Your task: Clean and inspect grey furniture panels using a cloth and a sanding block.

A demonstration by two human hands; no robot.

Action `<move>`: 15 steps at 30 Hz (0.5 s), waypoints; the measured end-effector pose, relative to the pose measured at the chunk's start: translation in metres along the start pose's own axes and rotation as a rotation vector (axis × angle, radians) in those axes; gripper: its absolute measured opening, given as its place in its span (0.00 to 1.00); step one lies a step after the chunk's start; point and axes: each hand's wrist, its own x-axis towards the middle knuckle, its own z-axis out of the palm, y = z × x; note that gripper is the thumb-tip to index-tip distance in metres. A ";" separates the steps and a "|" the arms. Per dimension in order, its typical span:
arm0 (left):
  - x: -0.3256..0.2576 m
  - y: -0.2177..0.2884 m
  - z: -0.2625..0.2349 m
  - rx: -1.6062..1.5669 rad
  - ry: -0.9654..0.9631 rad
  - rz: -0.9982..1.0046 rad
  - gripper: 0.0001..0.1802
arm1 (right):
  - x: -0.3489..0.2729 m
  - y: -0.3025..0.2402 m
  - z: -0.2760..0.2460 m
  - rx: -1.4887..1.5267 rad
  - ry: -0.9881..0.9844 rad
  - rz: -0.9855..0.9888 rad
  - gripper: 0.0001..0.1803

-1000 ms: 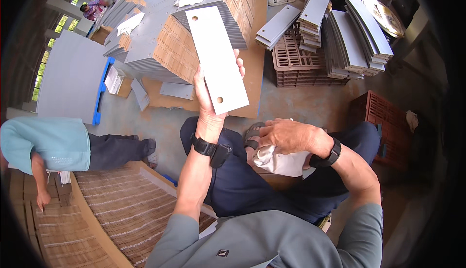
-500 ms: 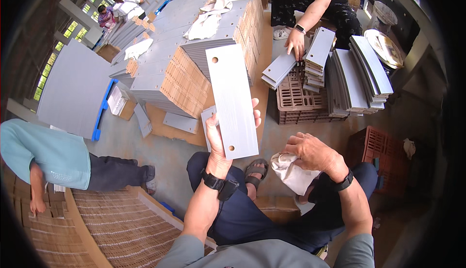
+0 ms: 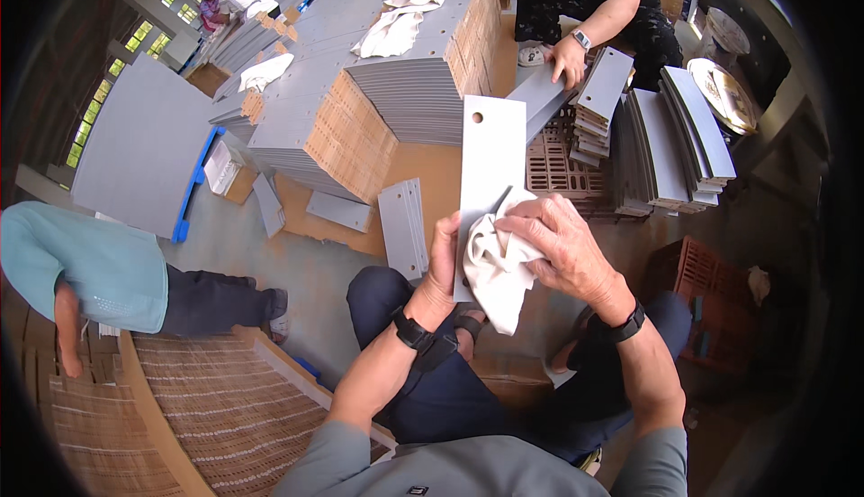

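Observation:
A grey rectangular board (image 3: 490, 150) with a round hole near its far end stands in front of me. My left hand (image 3: 443, 263) grips its left edge near the lower end. In my right hand (image 3: 569, 249) is a white cloth (image 3: 495, 267), bunched and pressed against the lower part of the board, with one corner hanging below. The cloth hides the board's lower hole. Just left of my left hand, several similar grey boards (image 3: 403, 227) lie fanned on the cardboard.
Tall stacks of grey boards (image 3: 297, 146) stand ahead, two with white cloths (image 3: 396, 29) on top. At the right, a brown plastic crate (image 3: 551, 168) bears boards beside a co-worker's hand (image 3: 569, 58). Another person (image 3: 90, 272) bends at the left; a red-brown crate (image 3: 720, 299) sits right.
The board has moved right, and my right hand has brought the cloth up onto it. The co-worker's hand has shifted a board on the crate. The person at left has barely moved.

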 end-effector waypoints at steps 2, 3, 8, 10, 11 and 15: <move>-0.002 -0.023 -0.003 0.030 0.007 -0.172 0.37 | 0.001 0.018 -0.002 -0.034 0.209 0.143 0.33; -0.001 -0.035 -0.005 0.039 -0.022 -0.281 0.36 | -0.001 0.033 -0.011 -0.162 0.312 0.222 0.30; -0.017 -0.051 -0.012 -0.062 -0.328 -0.391 0.43 | -0.043 0.118 -0.039 -0.441 0.343 0.657 0.23; -0.023 -0.044 -0.020 -0.089 -0.309 -0.322 0.43 | -0.047 0.115 -0.036 -0.442 0.303 0.694 0.24; -0.024 -0.040 -0.025 -0.092 -0.301 -0.308 0.43 | -0.047 0.105 -0.034 -0.321 0.163 0.739 0.25; -0.036 -0.013 -0.047 0.033 -0.103 -0.028 0.38 | -0.031 0.055 -0.006 0.098 -0.282 0.711 0.24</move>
